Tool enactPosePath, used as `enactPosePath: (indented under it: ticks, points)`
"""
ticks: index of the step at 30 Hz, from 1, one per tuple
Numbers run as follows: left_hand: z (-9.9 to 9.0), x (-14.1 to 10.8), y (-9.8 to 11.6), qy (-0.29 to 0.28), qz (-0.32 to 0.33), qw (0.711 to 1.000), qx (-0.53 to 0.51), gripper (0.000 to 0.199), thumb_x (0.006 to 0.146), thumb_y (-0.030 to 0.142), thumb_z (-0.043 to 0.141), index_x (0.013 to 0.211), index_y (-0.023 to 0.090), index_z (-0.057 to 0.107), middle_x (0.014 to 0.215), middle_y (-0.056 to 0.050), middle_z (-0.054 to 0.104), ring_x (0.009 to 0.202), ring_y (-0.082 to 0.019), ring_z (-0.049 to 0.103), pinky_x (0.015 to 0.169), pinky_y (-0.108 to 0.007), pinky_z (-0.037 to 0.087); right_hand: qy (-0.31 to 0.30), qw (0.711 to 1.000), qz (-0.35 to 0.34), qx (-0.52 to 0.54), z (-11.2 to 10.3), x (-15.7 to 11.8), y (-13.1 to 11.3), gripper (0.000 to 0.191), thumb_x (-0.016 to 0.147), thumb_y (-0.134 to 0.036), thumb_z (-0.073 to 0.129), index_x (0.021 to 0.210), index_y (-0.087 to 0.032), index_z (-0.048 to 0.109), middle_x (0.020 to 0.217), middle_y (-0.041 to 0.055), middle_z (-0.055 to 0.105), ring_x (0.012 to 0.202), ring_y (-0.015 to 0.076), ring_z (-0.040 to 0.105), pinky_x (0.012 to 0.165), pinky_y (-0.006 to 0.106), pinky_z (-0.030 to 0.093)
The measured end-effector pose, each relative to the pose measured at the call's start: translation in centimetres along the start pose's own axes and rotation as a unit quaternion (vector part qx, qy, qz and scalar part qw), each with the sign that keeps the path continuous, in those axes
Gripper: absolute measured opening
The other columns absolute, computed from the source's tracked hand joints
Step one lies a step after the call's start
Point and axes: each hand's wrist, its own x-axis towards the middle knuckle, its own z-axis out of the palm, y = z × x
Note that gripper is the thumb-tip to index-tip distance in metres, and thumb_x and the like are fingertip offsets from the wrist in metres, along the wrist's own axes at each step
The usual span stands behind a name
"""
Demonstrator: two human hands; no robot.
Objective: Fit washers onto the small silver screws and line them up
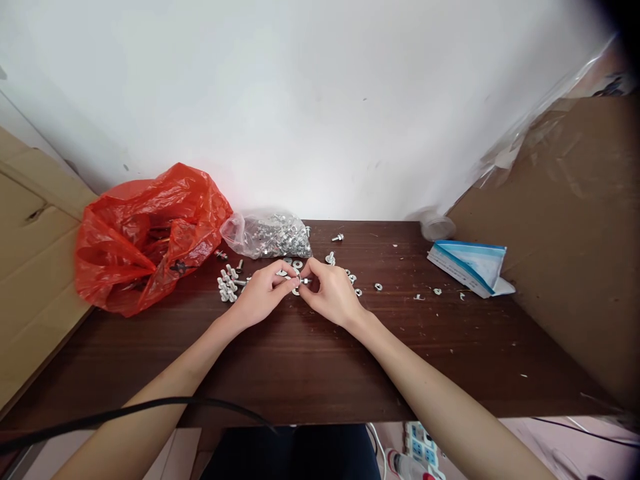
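Above the middle of the table, my left hand [263, 291] and my right hand [331, 289] meet fingertip to fingertip. A small metal bolt [305, 281] is pinched between them, lying roughly level; what looks like a nut or collar shows on it. The fingers cover part of the bolt. Flat washers [298, 265] lie just behind and under my fingertips. To the left of my left hand stands a cluster of bolts [228, 284]. Several loose nuts [353, 279] are scattered to the right of my right hand.
A clear bag of hardware [280, 235] lies against the wall, beside a red plastic bag [150, 240]. Single bolts [339, 237] lie behind my hands. A blue-and-white packet [467, 267] and cardboard [560, 233] are on the right. A black cable [165, 401] crosses the lower left.
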Motion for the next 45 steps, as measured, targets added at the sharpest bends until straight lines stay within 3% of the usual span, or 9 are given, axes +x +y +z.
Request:
enactPosePath:
  ticks: [8, 13, 19, 30, 38, 41, 45]
  points:
    - [0.0, -0.1, 0.3, -0.012, 0.022, 1.0, -0.009, 0.014, 0.085, 0.031, 0.054, 0.091, 0.019, 0.051, 0.05, 0.009, 0.037, 0.049, -0.007, 0.026, 0.051, -0.019, 0.021, -0.006, 1.0, -0.008, -0.002, 0.0, 0.0, 0.1, 0.006, 0.074, -0.018, 0.057, 0.076, -0.021, 0.051, 0.064, -0.0027, 0.06, 0.052, 0.0122, 0.051, 0.053, 0.022, 0.03]
    - [0.0, -0.1, 0.3, 0.014, 0.004, 1.0, 0.006, 0.021, 0.087, 0.04, 0.053, 0.089, 0.019, 0.051, 0.05, 0.008, 0.035, 0.049, -0.008, 0.028, 0.049, -0.02, 0.021, 0.002, 1.0, -0.001, 0.003, -0.1, 0.0, -0.1, 0.007, 0.073, -0.017, 0.055, 0.074, -0.021, 0.049, 0.061, -0.0035, 0.058, 0.05, 0.0116, 0.048, 0.052, 0.022, 0.03]
    - [0.0, -0.1, 0.3, 0.006, -0.003, 0.999, 0.04, 0.029, 0.088, 0.045, 0.049, 0.084, 0.017, 0.055, 0.057, 0.005, 0.043, 0.052, -0.008, 0.034, 0.051, -0.021, 0.026, 0.003, 1.0, -0.003, 0.004, -0.2, 0.1, 0.0, 0.011, 0.071, -0.016, 0.055, 0.071, -0.021, 0.045, 0.058, -0.0039, 0.056, 0.049, 0.0117, 0.046, 0.052, 0.022, 0.03]
    - [0.0, -0.1, 0.4, -0.022, 0.0, 1.0, 0.006, 0.021, 0.085, 0.036, 0.053, 0.094, 0.017, 0.054, 0.059, 0.005, 0.053, 0.052, -0.009, 0.04, 0.055, -0.02, 0.028, -0.002, 1.0, -0.007, -0.017, -0.1, -0.1, 0.1, 0.009, 0.073, -0.019, 0.056, 0.072, -0.021, 0.047, 0.06, -0.0034, 0.057, 0.049, 0.0119, 0.046, 0.052, 0.022, 0.029]
    - [-0.2, -0.7, 1.2, -0.017, 0.06, 0.994, 0.093, 0.014, 0.087, 0.027, 0.048, 0.099, 0.019, 0.052, 0.048, 0.01, 0.033, 0.048, -0.009, 0.026, 0.053, -0.021, 0.023, -0.002, 1.0, -0.006, -0.019, -0.1, 0.0, 0.1, 0.009, 0.072, -0.018, 0.056, 0.073, -0.021, 0.048, 0.06, -0.0033, 0.058, 0.049, 0.012, 0.046, 0.051, 0.022, 0.029]
    - [-0.2, -0.7, 1.1, 0.006, 0.066, 0.994, 0.083, 0.017, 0.087, 0.03, 0.051, 0.101, 0.02, 0.048, 0.049, 0.011, 0.029, 0.047, -0.009, 0.028, 0.052, -0.02, 0.023, -0.001, 1.0, -0.005, -0.01, -0.1, 0.0, 0.1, 0.008, 0.073, -0.019, 0.056, 0.073, -0.021, 0.048, 0.06, -0.003, 0.058, 0.05, 0.0122, 0.047, 0.052, 0.022, 0.03]
    - [-0.1, -0.6, 1.0, 0.001, 0.033, 0.996, 0.079, 0.023, 0.09, 0.042, 0.047, 0.093, 0.019, 0.051, 0.053, 0.008, 0.04, 0.05, -0.01, 0.035, 0.052, -0.021, 0.026, -0.001, 1.0, -0.008, -0.009, -0.1, -0.1, 0.0, 0.007, 0.074, -0.019, 0.055, 0.073, -0.021, 0.049, 0.06, -0.003, 0.058, 0.05, 0.0122, 0.047, 0.052, 0.022, 0.031]
